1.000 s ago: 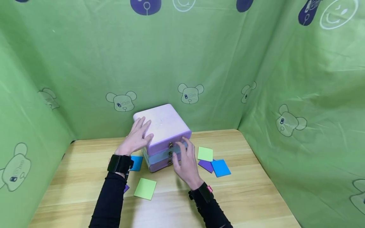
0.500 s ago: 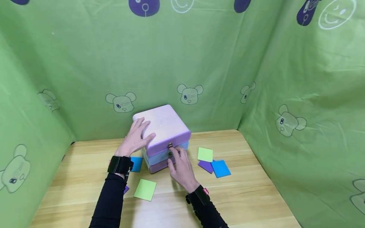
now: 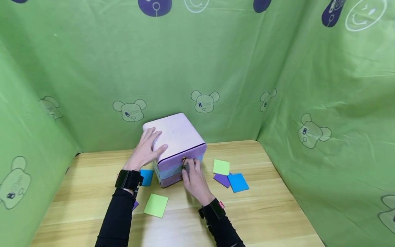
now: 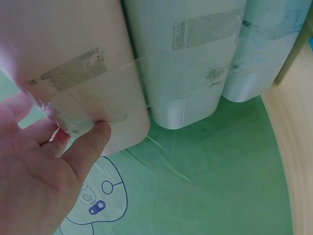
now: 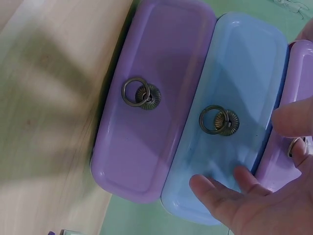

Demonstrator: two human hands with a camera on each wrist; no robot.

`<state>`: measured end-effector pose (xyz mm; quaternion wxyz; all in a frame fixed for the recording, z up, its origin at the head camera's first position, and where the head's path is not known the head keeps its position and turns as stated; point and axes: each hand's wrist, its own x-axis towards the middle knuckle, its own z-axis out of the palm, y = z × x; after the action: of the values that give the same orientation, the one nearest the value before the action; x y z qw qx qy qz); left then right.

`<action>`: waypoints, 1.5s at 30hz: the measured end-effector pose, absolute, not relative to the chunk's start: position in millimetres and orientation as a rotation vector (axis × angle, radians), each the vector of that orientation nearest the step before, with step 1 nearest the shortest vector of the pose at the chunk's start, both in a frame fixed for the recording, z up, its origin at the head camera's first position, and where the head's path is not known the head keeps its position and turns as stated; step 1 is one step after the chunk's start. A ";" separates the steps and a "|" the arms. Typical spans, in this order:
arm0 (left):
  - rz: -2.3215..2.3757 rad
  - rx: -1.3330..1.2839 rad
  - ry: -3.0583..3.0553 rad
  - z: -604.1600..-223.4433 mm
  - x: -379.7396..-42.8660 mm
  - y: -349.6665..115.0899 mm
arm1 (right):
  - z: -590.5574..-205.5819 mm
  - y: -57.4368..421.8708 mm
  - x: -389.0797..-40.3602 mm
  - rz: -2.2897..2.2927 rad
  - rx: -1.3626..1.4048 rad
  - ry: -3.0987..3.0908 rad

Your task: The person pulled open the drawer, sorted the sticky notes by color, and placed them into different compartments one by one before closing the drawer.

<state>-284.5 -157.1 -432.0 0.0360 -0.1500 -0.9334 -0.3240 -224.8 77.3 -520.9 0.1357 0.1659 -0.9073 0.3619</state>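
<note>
A small three-drawer box (image 3: 177, 133) with a pinkish-white top stands at the back of the table. Its top drawer (image 3: 169, 162) is purple, with a thin dark gap along its upper edge. My left hand (image 3: 142, 152) rests on the left part of the top, fingers spread; in the left wrist view its thumb touches the taped pink casing (image 4: 122, 93). My right hand (image 3: 197, 181) pinches the ring pull (image 5: 292, 147) of the top drawer between thumb and finger. Below are a blue drawer (image 5: 234, 73) and another purple drawer (image 5: 161, 54), each with a metal ring pull.
Right of the box lie a green square card (image 3: 221, 167), a purple card (image 3: 222, 180) and a blue card (image 3: 238, 182). On the left are a blue card (image 3: 147, 177), a green card (image 3: 156, 205) and a partly hidden purple card (image 3: 135, 204). Green cloth walls (image 3: 172, 68) surround the table.
My right hand has moved left to the top drawer's ring pull and taken hold of it. A dark gap now shows above that drawer. My left hand has barely moved.
</note>
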 end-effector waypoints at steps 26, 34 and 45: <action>-0.993 -0.498 -2.840 -425.7 -289.9 -150.6 | -508.8 90.5 -201.4 1.123 0.440 -2.674; -1.001 -0.477 -2.849 -429.8 -288.9 -155.4 | -509.2 91.9 -194.7 1.102 0.452 -2.688; -1.013 -0.462 -2.842 -433.4 -286.4 -159.0 | -509.5 94.9 -181.9 1.063 0.464 -2.694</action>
<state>-286.4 -159.0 -433.4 0.0447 -0.1513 -0.9302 -0.3314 -181.9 94.9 -509.5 0.1039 0.1573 -0.9136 0.3603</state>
